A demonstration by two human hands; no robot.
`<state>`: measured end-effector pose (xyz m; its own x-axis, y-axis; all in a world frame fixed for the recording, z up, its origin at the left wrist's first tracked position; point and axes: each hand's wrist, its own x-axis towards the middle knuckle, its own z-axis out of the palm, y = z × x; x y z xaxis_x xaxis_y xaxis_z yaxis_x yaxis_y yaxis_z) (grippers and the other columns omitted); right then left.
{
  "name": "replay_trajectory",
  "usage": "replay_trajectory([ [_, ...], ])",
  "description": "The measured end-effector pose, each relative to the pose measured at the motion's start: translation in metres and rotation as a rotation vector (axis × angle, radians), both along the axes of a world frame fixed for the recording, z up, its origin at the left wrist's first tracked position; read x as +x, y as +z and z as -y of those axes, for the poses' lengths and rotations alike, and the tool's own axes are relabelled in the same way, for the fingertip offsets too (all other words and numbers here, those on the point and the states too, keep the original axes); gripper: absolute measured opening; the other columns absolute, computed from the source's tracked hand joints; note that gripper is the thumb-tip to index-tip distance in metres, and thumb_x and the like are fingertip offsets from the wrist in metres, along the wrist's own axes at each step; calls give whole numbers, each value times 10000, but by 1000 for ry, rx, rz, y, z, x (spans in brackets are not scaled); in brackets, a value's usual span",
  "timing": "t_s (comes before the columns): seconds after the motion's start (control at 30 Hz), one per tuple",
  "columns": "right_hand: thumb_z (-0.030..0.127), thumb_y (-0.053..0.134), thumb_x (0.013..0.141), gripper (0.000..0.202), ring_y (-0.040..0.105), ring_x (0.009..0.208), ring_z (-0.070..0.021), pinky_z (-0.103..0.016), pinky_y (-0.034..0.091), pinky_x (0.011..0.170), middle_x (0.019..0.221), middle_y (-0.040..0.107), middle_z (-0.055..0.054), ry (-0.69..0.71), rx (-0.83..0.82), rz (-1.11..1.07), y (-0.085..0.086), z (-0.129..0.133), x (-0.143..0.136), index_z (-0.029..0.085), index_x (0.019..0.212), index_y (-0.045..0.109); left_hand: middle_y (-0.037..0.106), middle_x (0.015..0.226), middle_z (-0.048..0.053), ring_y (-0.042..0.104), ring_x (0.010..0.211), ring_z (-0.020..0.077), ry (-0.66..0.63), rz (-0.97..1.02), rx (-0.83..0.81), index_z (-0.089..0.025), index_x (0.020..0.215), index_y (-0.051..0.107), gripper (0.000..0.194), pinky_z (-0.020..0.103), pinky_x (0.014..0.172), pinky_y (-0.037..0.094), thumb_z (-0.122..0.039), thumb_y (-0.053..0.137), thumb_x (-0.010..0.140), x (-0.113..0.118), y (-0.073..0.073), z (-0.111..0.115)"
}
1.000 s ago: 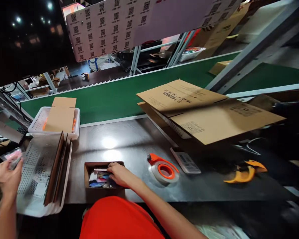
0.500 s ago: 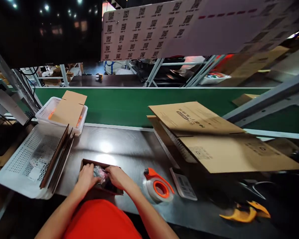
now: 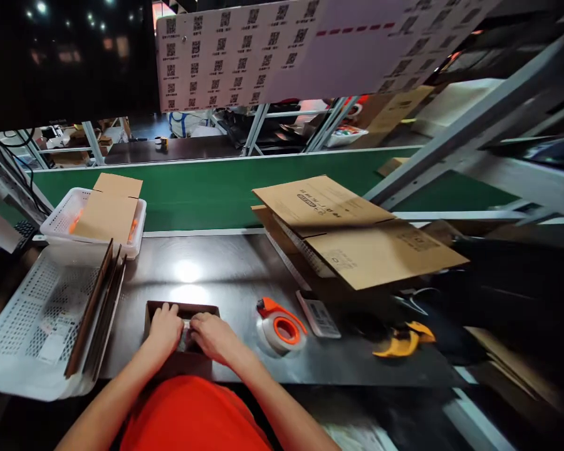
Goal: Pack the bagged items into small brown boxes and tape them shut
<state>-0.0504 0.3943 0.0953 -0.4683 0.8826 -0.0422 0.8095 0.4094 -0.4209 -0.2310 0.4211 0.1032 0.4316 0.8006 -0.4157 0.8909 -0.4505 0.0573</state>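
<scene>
Basket (image 3: 9, 322) in white perforated plastic stands at far left of the metal bench (image 3: 237, 263), with brown cardboard sheets (image 3: 91, 307) upright along its right side; their raised edges could be caught by the left forearm and tip over. Behind it sits a second white basket (image 3: 54, 219), holding orange items (image 3: 132, 230) partly covered by a creased cardboard piece (image 3: 104, 216), which looks loose and liable to slide if knocked. Left hand (image 3: 165, 329) is curled with fingers inside the left part of the small open cardboard box (image 3: 192, 309), which rests near the bench's front edge, close to the wearer. A clear plastic packet (image 3: 186, 338) shows in the box between the hands. Right hand (image 3: 212, 337) is bent over the box's right part, fingertips at the packet; whether either hand grips or merely presses cannot be told. Excess pressure could crush the packet or bow the thin walls; an uneven push could shift the box towards the edge. Right of it, an orange tape dispenser (image 3: 276, 332) lies beside a flat pale labelled item (image 3: 319, 314). Large flattened cartons (image 3: 380, 250) overhang these, insecurely in appearance. A yellow-handled tool (image 3: 399, 346), blurred, lies furthest right.
</scene>
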Motion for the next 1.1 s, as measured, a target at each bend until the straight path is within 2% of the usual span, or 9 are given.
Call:
replay_trajectory([
  [0.07, 200, 583, 972, 313, 703, 1216, -279, -435, 588, 1057, 1294, 752, -132, -27, 95, -118, -8, 12, 12, 203, 1238, 748, 721, 1252, 187, 677, 1203, 331, -26, -4, -30, -158, 1150, 812, 367, 431, 977, 561, -153, 470, 1018, 8, -7, -6],
  [0.23, 429, 521, 1028, 566, 617, 1363, -370, -590, 538, 1137, 1470, 629, -214, -489, 201, -242, -65, 55, 31, 173, 1532, 536, 772, 1142, 237, 754, 1077, 349, -9, 14, -132, -102, 1290, 736, 380, 421, 905, 592, -221, 698, 931, 29, -35, -12],
  [0.4, 487, 631, 942, 885, 463, 1524, -421, -601, 424, 1247, 1645, 459, -279, -392, -26, -163, -97, 71, 20, 90, 1667, 314, 786, 1117, 273, 750, 1101, 410, -78, 12, -221, -61, 1109, 814, 311, 471, 944, 586, -264, 736, 886, 34, -44, -15],
  [0.6, 318, 680, 849, 981, 319, 1597, -442, -604, 392, 1260, 1713, 298, -322, -400, -114, -39, -73, 61, -6, -3, 1673, 255, 746, 1302, 250, 700, 1232, 405, -127, 12, -211, -89, 1269, 772, 468, 485, 1050, 556, -386, 661, 924, 11, -31, -16],
  [0.7, 258, 737, 778, 884, 366, 1555, -507, -607, 444, 1207, 1661, 369, -364, -390, -165, 110, -55, 53, -33, -48, 1563, 470, 750, 1299, 239, 719, 1201, 383, -132, 3, -212, -105, 1235, 788, 424, 457, 1016, 571, -372, 621, 951, 9, -24, -19],
  [0.83, 357, 809, 770, 589, 542, 1391, -514, -602, 498, 1111, 1492, 602, -318, -270, -208, 251, -26, 38, -46, 71, 1282, 760, 760, 1239, 228, 705, 1182, 377, -134, 24, -175, -108, 1172, 806, 356, 488, 1007, 557, -274, 556, 980, 6, -14, -12],
  [0.97, 414, 773, 814, 496, 573, 1298, -462, -586, 510, 1055, 1400, 672, -258, -157, -237, 175, -6, 31, -22, 128, 1219, 786, 667, 1417, 150, 564, 1356, 349, -67, 357, 216, -243, 1169, 802, 333, 564, 1134, 470, -247, 503, 1024, -35, -16, 17],
  [1.03, 382, 748, 820, 547, 535, 1329, -458, -590, 499, 1067, 1459, 635, -240, -143, -275, 108, -3, 30, -10, 135, 1308, 742, 589, 1488, 178, 513, 1391, 368, 108, 477, 491, -221, 1234, 765, 324, 594, 1126, 479, -320, 528, 1036, -58, -24, 34],
  [1.1, 354, 731, 822, 584, 501, 1357, -452, -588, 482, 1094, 1496, 609, -228, -143, -306, 53, -4, 30, -4, 143, 1366, 709, 602, 1428, 216, 522, 1360, 389, 207, 472, 555, -159, 1263, 731, 386, 584, 1079, 524, -412, 556, 1031, -70, -31, 46],
])
